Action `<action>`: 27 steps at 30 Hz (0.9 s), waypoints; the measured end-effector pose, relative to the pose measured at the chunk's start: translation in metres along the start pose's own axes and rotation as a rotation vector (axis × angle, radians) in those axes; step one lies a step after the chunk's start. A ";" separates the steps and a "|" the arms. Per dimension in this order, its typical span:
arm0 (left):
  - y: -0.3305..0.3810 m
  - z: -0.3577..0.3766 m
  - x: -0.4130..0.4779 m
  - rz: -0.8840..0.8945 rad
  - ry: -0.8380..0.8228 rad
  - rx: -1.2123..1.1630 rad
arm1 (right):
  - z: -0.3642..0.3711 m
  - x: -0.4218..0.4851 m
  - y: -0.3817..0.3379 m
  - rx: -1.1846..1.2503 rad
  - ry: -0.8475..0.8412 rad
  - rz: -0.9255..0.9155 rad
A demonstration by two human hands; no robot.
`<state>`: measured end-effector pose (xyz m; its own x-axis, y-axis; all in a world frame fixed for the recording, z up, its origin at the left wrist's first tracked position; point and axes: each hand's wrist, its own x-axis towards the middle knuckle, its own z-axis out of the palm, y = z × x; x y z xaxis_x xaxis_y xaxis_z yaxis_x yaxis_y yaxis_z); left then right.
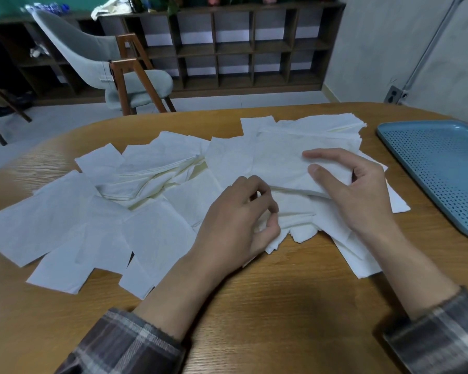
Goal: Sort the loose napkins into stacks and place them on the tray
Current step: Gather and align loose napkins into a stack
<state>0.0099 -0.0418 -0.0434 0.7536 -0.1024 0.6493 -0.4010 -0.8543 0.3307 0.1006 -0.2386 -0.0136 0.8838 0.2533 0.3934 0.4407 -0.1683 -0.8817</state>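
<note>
Plaid sleeves (pixel 125 344) lay nearest. The left hand (pixel 235 222) pinched a crumpled napkin (pixel 264 228); the right hand (pixel 362 195) gripped a thin stack (pixel 281 168). Loose napkins (pixel 65 225) covered the worktop (pixel 254 306), left of the blue tray (pixel 443 163).

Blocked across the middle of the oval light-wood table (pixel 254 306) by a wide scatter of loose white paper napkins (pixel 152 233), overlapping from the left side almost to the right. Open along the near edge, bare wood under both forearms. Narrow bare strip between the napkins and the pale blue perforated plastic tray (pixel 443 163) at the right (raised rim there). Crowded at centre by the left hand (pixel 235 220) and right hand (pixel 354 190), close together, both gripping into the pile.
</note>
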 end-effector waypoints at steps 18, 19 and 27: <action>0.024 -0.027 0.003 -0.224 0.163 -0.461 | -0.001 0.001 0.002 -0.017 -0.006 -0.016; 0.024 -0.027 0.004 -0.243 0.178 -0.487 | 0.000 0.000 0.001 -0.019 -0.007 -0.017; 0.022 -0.029 0.009 -0.396 0.192 -0.669 | 0.001 -0.007 -0.008 0.129 -0.268 -0.056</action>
<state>-0.0075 -0.0465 -0.0104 0.8272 0.2861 0.4837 -0.3952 -0.3158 0.8626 0.0907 -0.2377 -0.0097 0.7778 0.5043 0.3751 0.4491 -0.0285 -0.8930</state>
